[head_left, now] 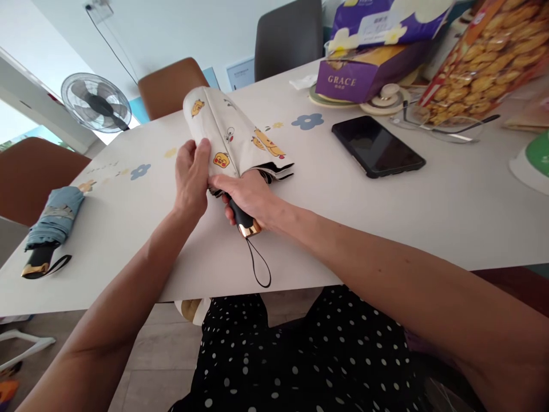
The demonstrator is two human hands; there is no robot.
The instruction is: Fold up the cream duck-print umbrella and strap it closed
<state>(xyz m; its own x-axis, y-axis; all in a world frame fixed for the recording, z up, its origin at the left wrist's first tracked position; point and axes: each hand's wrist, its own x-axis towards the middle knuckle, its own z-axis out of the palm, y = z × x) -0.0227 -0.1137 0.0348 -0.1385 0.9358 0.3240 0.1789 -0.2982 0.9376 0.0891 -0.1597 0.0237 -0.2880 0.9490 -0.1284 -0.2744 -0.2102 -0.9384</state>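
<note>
A white folding umbrella (227, 134) with yellow cartoon prints lies loosely furled on the table, its canopy pointing away from me and a black flap edge showing on the right. My right hand (253, 197) is wrapped round its black handle, thumb stretched along the canopy's lower edge. From the handle's gold-coloured end hangs a thin black wrist loop (259, 263). My left hand (193, 174) presses against the canopy's left side, fingers bent around the fabric; part of its grip is hidden. A blue folded umbrella (58, 217) rests at the table's left, apart from both hands.
A black phone (377, 146) lies to the right on the white table (321, 240). Behind it are eyeglasses (450, 131), a purple box (347, 80), a tissue pack (381, 26) and a bag of snacks (489, 63). Chairs and a fan (96, 103) stand beyond.
</note>
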